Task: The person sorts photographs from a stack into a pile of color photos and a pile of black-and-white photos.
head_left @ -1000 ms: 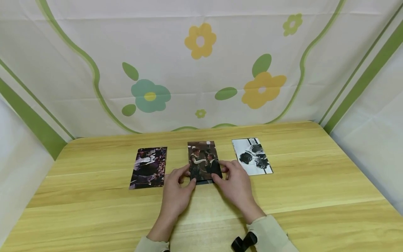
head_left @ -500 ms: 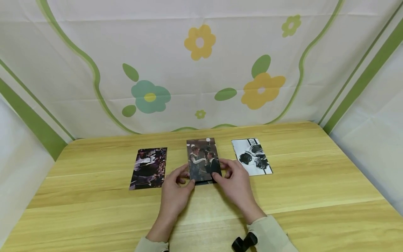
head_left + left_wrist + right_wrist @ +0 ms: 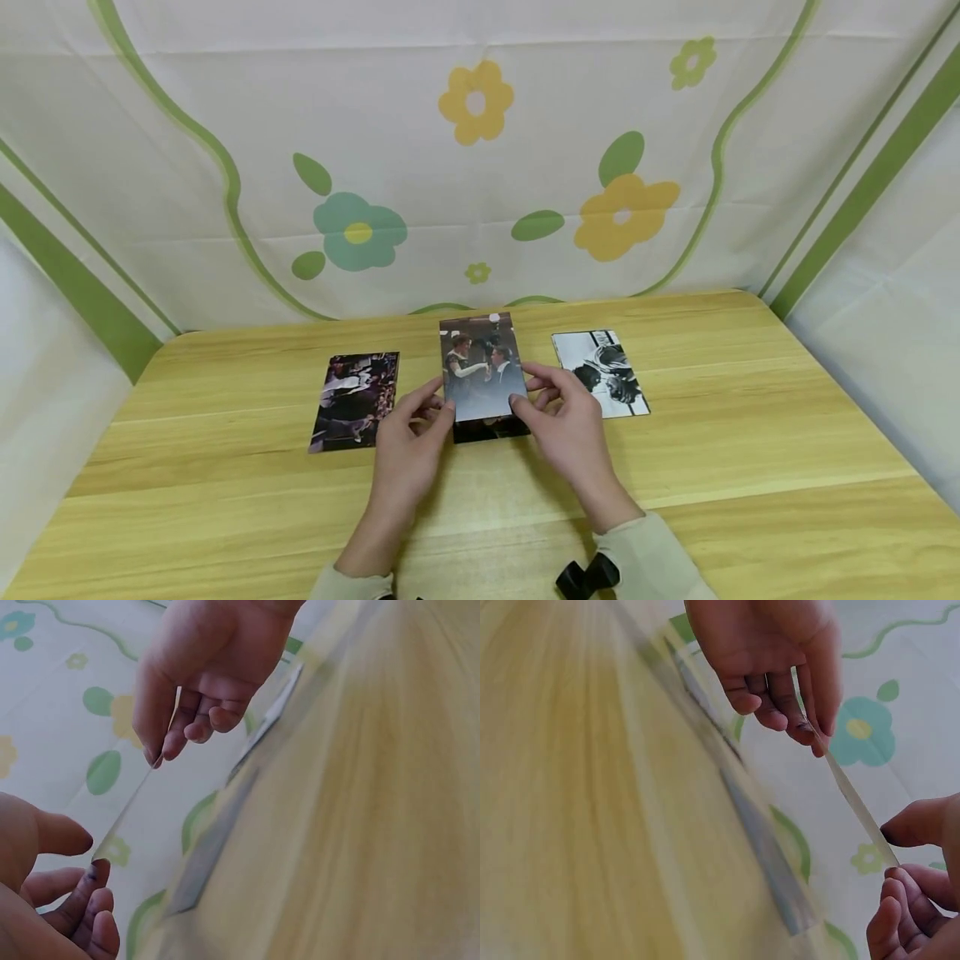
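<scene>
A glossy photo card (image 3: 483, 367), printed with people in dark formal clothes, is held up off the table at the centre of the head view. My left hand (image 3: 411, 446) pinches its left edge between thumb and fingers. On the opposite edge, my right hand (image 3: 568, 425) has the same kind of pinch. Both wrist views show the card nearly edge-on, with a gap above the table. Beneath it lies another dark photo card (image 3: 491, 430), mostly covered by the lifted one.
A dark crowd-scene photo (image 3: 354, 400) lies to the left on the wooden table (image 3: 225, 508). To the right is a black-and-white photo (image 3: 607, 375), partly behind my right fingers. A flower-printed cloth (image 3: 420, 150) hangs along the table's back edge.
Both hands have lifted the photo card off the middle spot, toward the camera and slightly up in view. More of the dark card under it now shows. The side photos stay put.
</scene>
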Motion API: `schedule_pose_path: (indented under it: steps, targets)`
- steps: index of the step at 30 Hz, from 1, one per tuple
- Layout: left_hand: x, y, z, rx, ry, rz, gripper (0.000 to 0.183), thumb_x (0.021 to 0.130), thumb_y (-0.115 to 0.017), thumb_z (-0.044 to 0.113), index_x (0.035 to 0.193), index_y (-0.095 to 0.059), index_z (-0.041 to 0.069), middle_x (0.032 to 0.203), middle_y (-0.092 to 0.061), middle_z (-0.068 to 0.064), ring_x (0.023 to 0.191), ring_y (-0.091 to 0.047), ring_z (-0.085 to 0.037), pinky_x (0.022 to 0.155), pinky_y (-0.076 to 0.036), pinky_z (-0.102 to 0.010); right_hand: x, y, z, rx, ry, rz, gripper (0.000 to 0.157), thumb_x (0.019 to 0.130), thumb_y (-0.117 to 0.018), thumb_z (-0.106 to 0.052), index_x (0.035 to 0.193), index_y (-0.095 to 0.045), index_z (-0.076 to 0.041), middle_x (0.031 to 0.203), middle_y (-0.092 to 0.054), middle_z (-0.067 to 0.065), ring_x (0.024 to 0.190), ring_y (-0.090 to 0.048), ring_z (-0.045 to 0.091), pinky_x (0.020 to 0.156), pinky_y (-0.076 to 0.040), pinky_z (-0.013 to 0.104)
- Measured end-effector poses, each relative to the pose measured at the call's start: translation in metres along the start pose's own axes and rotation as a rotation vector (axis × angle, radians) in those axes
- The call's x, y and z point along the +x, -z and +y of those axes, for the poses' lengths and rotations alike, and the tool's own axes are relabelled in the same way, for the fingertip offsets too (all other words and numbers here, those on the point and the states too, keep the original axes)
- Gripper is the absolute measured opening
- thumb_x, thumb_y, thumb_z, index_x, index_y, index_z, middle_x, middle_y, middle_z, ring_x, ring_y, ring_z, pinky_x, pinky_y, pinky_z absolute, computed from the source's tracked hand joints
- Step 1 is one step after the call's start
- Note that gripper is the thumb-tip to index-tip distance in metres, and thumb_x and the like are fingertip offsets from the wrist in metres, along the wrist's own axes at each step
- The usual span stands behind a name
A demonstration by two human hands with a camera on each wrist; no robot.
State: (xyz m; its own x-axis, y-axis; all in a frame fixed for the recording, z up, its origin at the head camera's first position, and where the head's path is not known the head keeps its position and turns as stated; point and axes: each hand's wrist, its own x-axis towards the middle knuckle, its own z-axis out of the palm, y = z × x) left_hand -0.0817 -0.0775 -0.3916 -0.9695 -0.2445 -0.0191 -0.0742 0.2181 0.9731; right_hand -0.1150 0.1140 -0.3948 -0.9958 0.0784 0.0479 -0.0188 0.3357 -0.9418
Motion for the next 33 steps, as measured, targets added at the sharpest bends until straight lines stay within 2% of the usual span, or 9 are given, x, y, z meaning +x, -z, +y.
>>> schedule_pose_path:
  steps: [10,21,24,28,33]
  targets:
    - [-0.002,0.005,0.012,-0.039,-0.016,0.025,0.038,0.103,-0.07,0.007,0.14,-0.072,0.01,0.115,-0.072,-0.012,0.101,-0.062,-0.016,0.084,-0.048,-0.021,-0.003,0.003,-0.012,0.053,0.009,-0.002,0.044,0.091,-0.082,-0.008,0.133,-0.075,-0.02,0.112,-0.068,0.007,0.094,-0.06,0.018,0.073,-0.051,0.019]
    - [-0.002,0.013,0.012,-0.016,0.002,0.037,0.037,0.103,-0.069,0.009,0.141,-0.072,0.011,0.116,-0.072,-0.011,0.102,-0.061,-0.016,0.085,-0.048,-0.022,-0.004,-0.003,-0.011,0.058,0.002,-0.029,0.04,0.094,-0.08,-0.01,0.133,-0.075,-0.02,0.113,-0.071,0.006,0.097,-0.061,0.018,0.077,-0.053,0.019]
    - [0.0,0.022,0.01,0.005,0.041,0.066,0.038,0.103,-0.068,0.008,0.14,-0.072,0.012,0.116,-0.071,-0.01,0.102,-0.06,-0.016,0.083,-0.048,-0.02,-0.006,-0.012,-0.014,0.056,0.015,-0.069,0.041,0.094,-0.08,-0.008,0.134,-0.074,-0.016,0.113,-0.072,0.007,0.097,-0.063,0.017,0.079,-0.056,0.02]
    - [0.003,0.041,0.007,0.037,0.108,0.126,0.039,0.101,-0.068,0.005,0.139,-0.072,0.012,0.117,-0.071,-0.009,0.1,-0.059,-0.014,0.08,-0.048,-0.018,-0.01,-0.034,-0.02,0.047,0.039,-0.144,0.044,0.093,-0.078,-0.005,0.137,-0.071,-0.01,0.113,-0.072,0.008,0.094,-0.064,0.016,0.08,-0.058,0.021]
    - [0.008,0.072,-0.001,0.071,0.156,0.228,0.035,0.103,-0.07,0.01,0.138,-0.073,0.009,0.106,-0.071,0.004,0.094,-0.057,-0.005,0.074,-0.048,-0.015,-0.016,-0.068,-0.032,0.025,0.066,-0.207,0.047,0.093,-0.078,-0.005,0.138,-0.07,-0.009,0.112,-0.071,0.006,0.091,-0.064,0.013,0.078,-0.057,0.02]
